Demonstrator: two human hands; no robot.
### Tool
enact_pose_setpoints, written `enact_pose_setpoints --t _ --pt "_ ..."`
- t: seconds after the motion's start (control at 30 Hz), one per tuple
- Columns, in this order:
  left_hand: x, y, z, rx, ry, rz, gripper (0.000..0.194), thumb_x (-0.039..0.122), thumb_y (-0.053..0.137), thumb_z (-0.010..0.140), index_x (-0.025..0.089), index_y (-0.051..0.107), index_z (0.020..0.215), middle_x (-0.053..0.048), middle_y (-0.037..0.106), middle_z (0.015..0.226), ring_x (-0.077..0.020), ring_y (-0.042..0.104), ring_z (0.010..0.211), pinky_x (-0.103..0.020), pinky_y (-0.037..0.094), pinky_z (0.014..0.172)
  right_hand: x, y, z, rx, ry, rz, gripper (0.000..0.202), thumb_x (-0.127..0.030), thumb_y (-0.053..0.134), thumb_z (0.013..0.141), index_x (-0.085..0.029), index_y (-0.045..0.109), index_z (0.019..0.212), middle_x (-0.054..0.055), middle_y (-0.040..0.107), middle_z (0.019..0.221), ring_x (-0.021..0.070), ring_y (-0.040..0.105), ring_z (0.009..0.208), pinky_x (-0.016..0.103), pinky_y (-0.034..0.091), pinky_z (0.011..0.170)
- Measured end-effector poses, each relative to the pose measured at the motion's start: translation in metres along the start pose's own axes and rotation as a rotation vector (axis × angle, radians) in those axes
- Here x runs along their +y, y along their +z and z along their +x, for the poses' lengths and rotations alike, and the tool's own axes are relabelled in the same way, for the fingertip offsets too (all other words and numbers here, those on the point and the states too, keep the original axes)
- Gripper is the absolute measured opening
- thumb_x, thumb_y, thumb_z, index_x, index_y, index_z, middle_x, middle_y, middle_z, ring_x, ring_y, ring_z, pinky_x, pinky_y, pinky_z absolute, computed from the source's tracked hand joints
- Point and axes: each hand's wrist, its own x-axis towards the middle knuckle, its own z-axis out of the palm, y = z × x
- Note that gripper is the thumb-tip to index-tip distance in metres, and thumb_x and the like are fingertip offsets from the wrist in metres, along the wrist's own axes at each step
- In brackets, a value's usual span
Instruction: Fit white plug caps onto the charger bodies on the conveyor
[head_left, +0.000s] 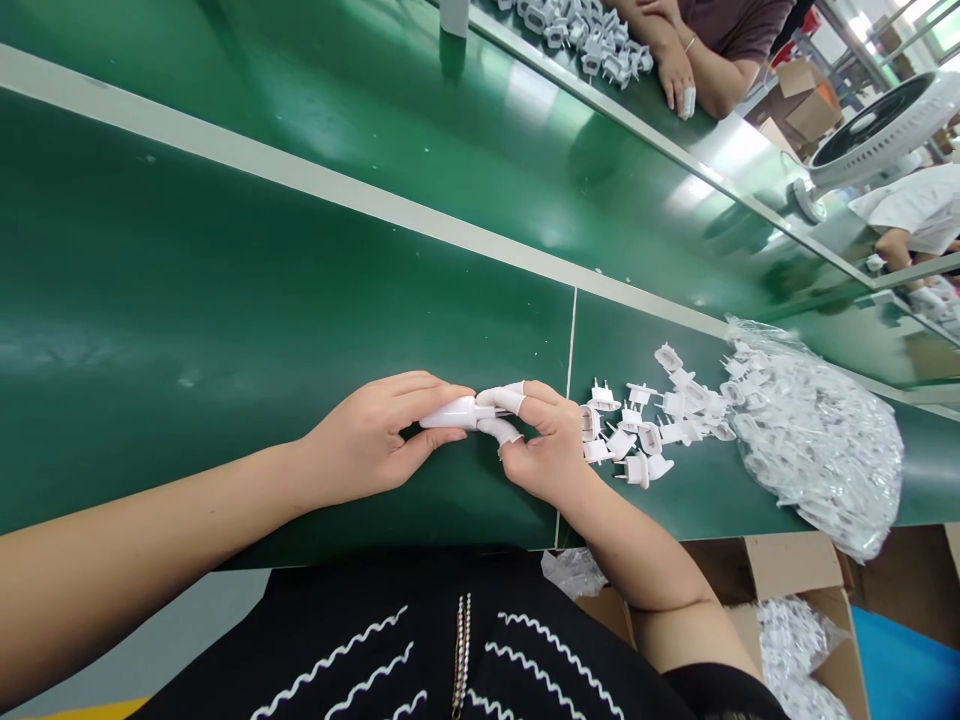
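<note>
Left hand (379, 435) nearly closed, thumb and fingers pinching the body of a white adapter (450, 413); right hand (551, 440), finger covers (501, 400) on, pinched at its pin end. Adapter is held over the green bench (285, 300), left of loose white plug pieces (634, 470). Clear plastic bag (825, 440) beside those: packed with white pieces, shapes blurred. Cardboard box (795, 568) below bench edge: white parts (795, 650) in clear plastic.
</note>
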Motion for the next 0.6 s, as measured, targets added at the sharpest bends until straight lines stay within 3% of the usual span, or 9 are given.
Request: enact_pose_setpoints --t 0.13,0.27,0.33,0.43,0.5,0.6 --pt "0.001 0.003 0.0 0.068 -0.002 0.009 0.026 0.031 0.067 0.109 0.02 0.082 0.127 -0.009 0.087 0.108 -0.0241 0.078 0.089 -0.034 0.062 0.083 -0.001 0.003 0.001 0.053 0.004 -0.007 0.029 -0.012 0.07 0.092 -0.029 0.087 0.109 0.004 0.082 0.089 0.0215 0.077 0.08 0.036 0.067 0.071" --pt "0.002 0.001 0.003 0.037 -0.249 -0.208 0.037 0.052 0.076 0.106 0.024 0.084 0.129 -0.008 0.088 0.118 -0.0265 0.081 0.098 -0.036 0.066 0.09 -0.003 0.0 0.005 0.063 0.103 0.157 0.028 -0.021 0.078 0.096 -0.028 0.083 0.122 0.002 0.085 0.095 0.0188 0.078 0.079 0.035 0.07 0.075" --pt "0.004 -0.001 0.007 0.008 -0.408 -0.45 0.048 0.062 0.083 0.1 0.024 0.082 0.13 -0.009 0.088 0.121 -0.0286 0.084 0.104 -0.037 0.069 0.092 -0.003 0.0 0.006 0.073 0.159 0.265 0.05 -0.03 0.086 0.095 -0.029 0.073 0.143 0.002 0.085 0.101 0.0192 0.08 0.086 0.036 0.073 0.084" --pt "0.01 -0.005 0.016 -0.02 -0.526 -0.802 0.053 0.059 0.095 0.092 0.024 0.076 0.128 -0.011 0.089 0.121 -0.0311 0.086 0.114 -0.042 0.071 0.104 -0.001 0.004 0.005 0.074 0.173 0.351 0.083 -0.043 0.097 0.088 -0.03 0.056 0.16 0.007 0.083 0.12 0.0225 0.082 0.104 0.043 0.072 0.101" --pt "0.014 -0.007 0.02 -0.015 -0.541 -0.935 0.054 0.054 0.099 0.09 0.024 0.073 0.127 -0.012 0.088 0.126 -0.0325 0.085 0.121 -0.047 0.068 0.112 -0.001 0.008 0.004 0.056 0.159 0.33 0.08 -0.047 0.099 0.086 -0.029 0.059 0.153 0.01 0.081 0.129 0.0247 0.081 0.112 0.047 0.069 0.107" --pt "0.017 -0.009 0.022 -0.004 -0.55 -1.005 0.054 0.052 0.1 0.089 0.024 0.073 0.127 -0.013 0.086 0.133 -0.0347 0.085 0.122 -0.052 0.067 0.116 -0.001 0.01 0.005 0.049 0.099 0.287 0.059 -0.046 0.096 0.09 -0.028 0.067 0.139 0.009 0.082 0.124 0.0253 0.08 0.113 0.047 0.068 0.106"
